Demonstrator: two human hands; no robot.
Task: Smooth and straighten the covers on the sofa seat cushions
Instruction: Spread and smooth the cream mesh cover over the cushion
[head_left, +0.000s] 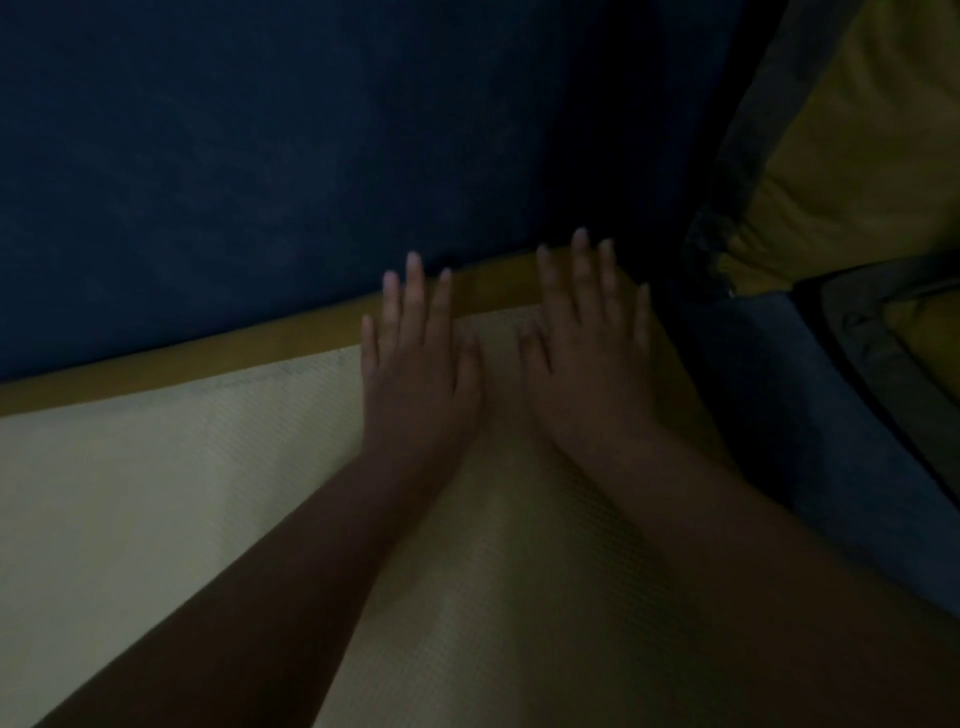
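Navy backrest (260, 156) is filling the top. Pale cover (130, 493) is lying on mustard seat cushion (208, 358), stopping short of the backrest. Left hand (415, 364) and right hand (587, 353) are pressing flat at that edge, grip open, holding nothing, likely pushing slack rearward.

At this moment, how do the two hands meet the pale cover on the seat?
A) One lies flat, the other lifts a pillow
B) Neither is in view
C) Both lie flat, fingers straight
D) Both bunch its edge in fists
C: the left hand and right hand lie palm-down, fingers straight, on the cream cover by the blue backrest.
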